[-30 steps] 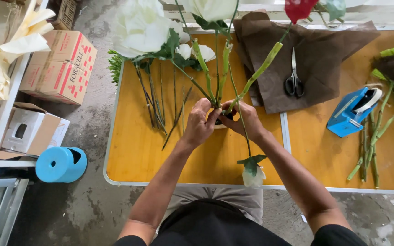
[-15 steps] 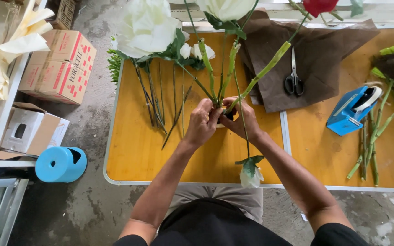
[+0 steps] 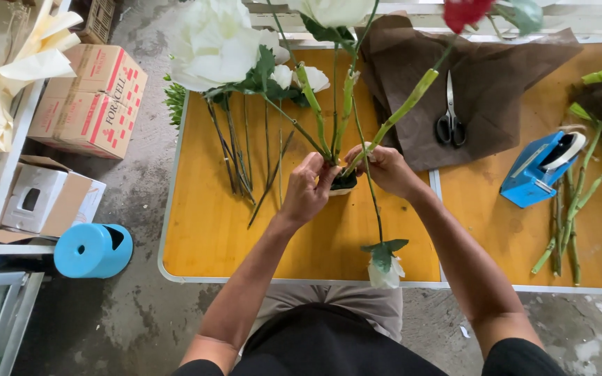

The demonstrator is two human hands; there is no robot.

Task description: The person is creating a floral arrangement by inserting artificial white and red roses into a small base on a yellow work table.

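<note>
- Left hand [image 3: 306, 189]: fingers curling in, thumb & forefinger pinching the green stems [image 3: 346, 111] at the point where they cross; hand is hovering over the yellow table [image 3: 210, 230], near its middle.
- Right hand [image 3: 382, 169]: fingers bending closed round the same stem cluster from the opp. side, fingertips meeting those of the left hand; grip looks tight, not spread.
- Small dark pot w/ pale rim [image 3: 343, 184]: sitting just under both hands, partly hidden by them; cannot tell whether stems are going into it.
- Stems are fanning upward from the grip to large white blooms [image 3: 210, 45] at top left & one red bloom [image 3: 465, 10] at top edge.
- One thin stem is running down from the hands toward the table's near edge, ending in a small white flower w/ green leaves [image 3: 384, 261] that is hanging over the edge.
- Loose bare stems [image 3: 238, 157] are lying on the table left of the hands, apart from them.
- Brown wrapping paper [image 3: 496, 90] is lying at the back, right of the hands; scissors [image 3: 449, 118] are resting on it.
- Blue tape dispenser [image 3: 541, 167] is standing on the adjoining table, w/ cut green stalks [image 3: 569, 223] just beside it.
- Floor at left: cardboard boxes [image 3: 88, 97] & a blue cylinder [image 3: 92, 249].
</note>
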